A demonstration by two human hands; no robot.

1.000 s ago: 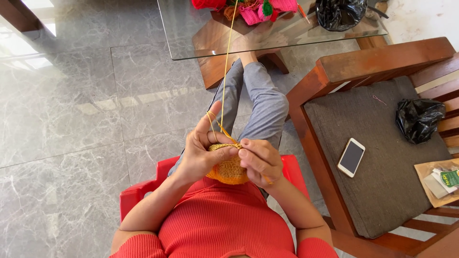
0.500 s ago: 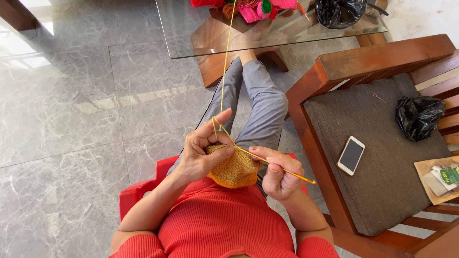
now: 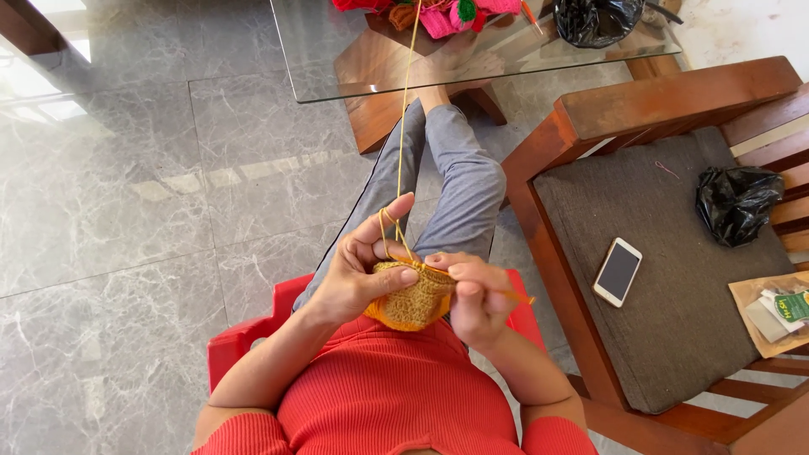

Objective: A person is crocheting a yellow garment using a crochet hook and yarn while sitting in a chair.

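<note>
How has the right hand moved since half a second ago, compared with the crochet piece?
Yes. The right hand moved in toward the yellow crochet piece, up and left in view. It had been pulled out to the side; now its fingers meet the piece's edge.

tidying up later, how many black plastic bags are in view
2. One black plastic bag lies on the wooden chair's grey cushion, right of the phone. The other bag sits on the glass table, partly cut off by the frame.
</note>
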